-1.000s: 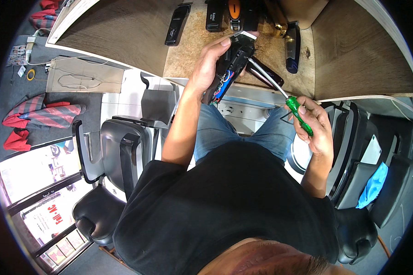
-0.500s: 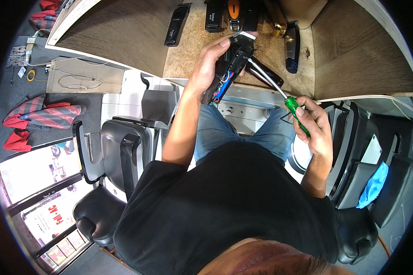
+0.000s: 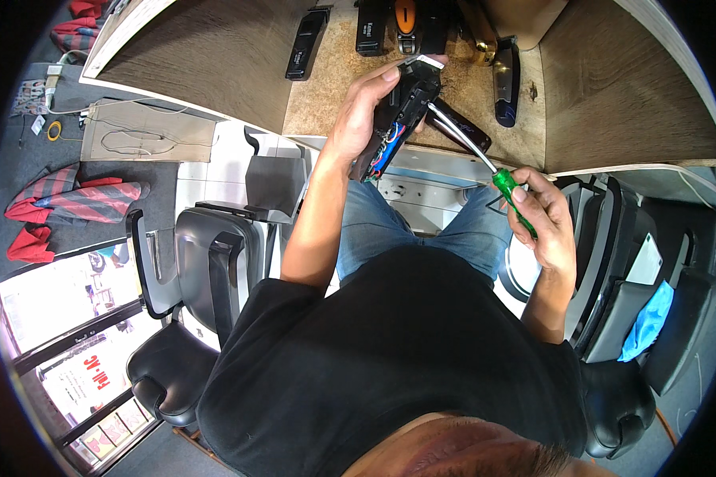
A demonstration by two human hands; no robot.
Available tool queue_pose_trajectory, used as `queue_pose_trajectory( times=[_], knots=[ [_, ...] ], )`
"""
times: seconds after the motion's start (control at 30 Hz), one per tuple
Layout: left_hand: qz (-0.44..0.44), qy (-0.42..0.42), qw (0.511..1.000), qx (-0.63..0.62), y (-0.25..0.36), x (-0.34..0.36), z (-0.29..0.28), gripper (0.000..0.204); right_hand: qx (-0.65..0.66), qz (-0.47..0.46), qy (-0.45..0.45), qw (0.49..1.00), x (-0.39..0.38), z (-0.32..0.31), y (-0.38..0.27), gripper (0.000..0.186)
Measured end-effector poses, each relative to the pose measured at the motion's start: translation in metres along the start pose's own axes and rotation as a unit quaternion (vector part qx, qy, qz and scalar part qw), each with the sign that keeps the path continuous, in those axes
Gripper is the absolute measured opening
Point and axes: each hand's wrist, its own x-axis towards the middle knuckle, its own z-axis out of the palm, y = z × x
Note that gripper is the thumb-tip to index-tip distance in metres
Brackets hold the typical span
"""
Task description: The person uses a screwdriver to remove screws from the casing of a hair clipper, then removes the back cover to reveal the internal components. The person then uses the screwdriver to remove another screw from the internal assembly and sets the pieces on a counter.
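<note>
My left hand point(image 3: 356, 119) grips an opened black hair clipper point(image 3: 402, 111) above the shelf's front edge, its silver blade pointing away from me and a blue battery with thin red wires showing in the body. My right hand point(image 3: 545, 215) is closed round the green handle of a screwdriver point(image 3: 467, 140), whose metal shaft angles up-left to touch the clipper's side near the head. Just beyond the shaft, a dark oblong piece point(image 3: 469, 131) lies on the tan shelf point(image 3: 318, 111).
More clippers point(image 3: 306, 44), one orange-topped point(image 3: 406, 24) and one dark point(image 3: 507, 83), lie at the back between wooden side panels point(image 3: 628, 95). Black padded chairs point(image 3: 203, 246) flank me. Cables point(image 3: 135, 147), a red plaid cloth point(image 3: 79, 199) and a blue cloth point(image 3: 648, 318) are off to the sides.
The screwdriver's handle and my right fingers have shifted very slightly up and to the left. My left hand and the clipper look still.
</note>
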Motion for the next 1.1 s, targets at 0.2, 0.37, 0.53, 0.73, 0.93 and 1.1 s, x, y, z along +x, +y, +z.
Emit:
queue_pose_trajectory(
  times=[0.2,0.37,0.53,0.73,0.93,1.1],
  knots=[
    [-0.006,0.008,1.000,0.001,0.000,0.000,0.000,0.054,-0.003,-0.001,0.000,1.000,0.000,0.000,-0.002,0.029],
    [0.001,0.004,1.000,-0.001,-0.001,0.001,-0.001,0.054,0.001,0.001,0.005,1.000,0.000,0.000,-0.001,0.028],
    [0.005,0.004,1.000,0.008,0.002,0.000,0.001,0.054,-0.003,0.004,-0.013,1.000,0.002,0.000,-0.004,0.029],
    [0.016,-0.009,0.998,0.068,0.006,-0.001,0.001,0.051,0.070,0.033,-0.005,0.997,0.003,-0.001,-0.007,0.034],
    [0.027,-0.001,0.994,0.110,0.008,-0.002,0.005,0.050,-0.005,0.035,-0.018,0.999,-0.001,-0.006,-0.010,0.030],
    [0.013,-0.002,0.995,0.102,0.012,-0.002,0.007,0.051,-0.185,-0.089,0.073,0.976,0.000,-0.002,-0.001,0.023]
  ],
)
